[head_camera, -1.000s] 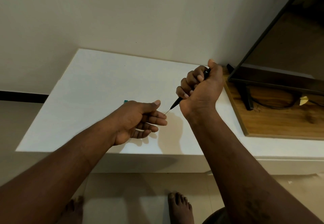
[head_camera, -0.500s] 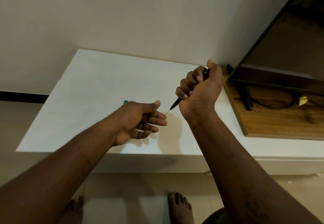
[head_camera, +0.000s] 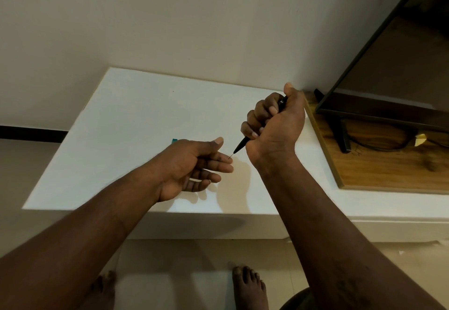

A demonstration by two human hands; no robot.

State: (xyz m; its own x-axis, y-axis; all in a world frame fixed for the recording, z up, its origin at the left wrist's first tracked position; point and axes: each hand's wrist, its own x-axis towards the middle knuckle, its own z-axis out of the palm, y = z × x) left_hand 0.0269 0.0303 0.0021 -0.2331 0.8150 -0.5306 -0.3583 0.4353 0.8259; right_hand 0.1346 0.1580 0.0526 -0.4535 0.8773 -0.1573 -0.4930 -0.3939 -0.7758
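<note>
Tool (head_camera: 240,145) tip seemingly at left hand (head_camera: 189,166)

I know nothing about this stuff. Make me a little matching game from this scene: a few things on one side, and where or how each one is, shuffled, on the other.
Things:
1. black pointed tool
2. left hand
3. screen
4. teal scrap

Place or state:
a. open, fingers straight, over the white top
b. stands on the wooden board
c. gripped in the right hand
d. peeks out behind the left hand

Pairs: 1-c, 2-a, 3-b, 4-d
</note>
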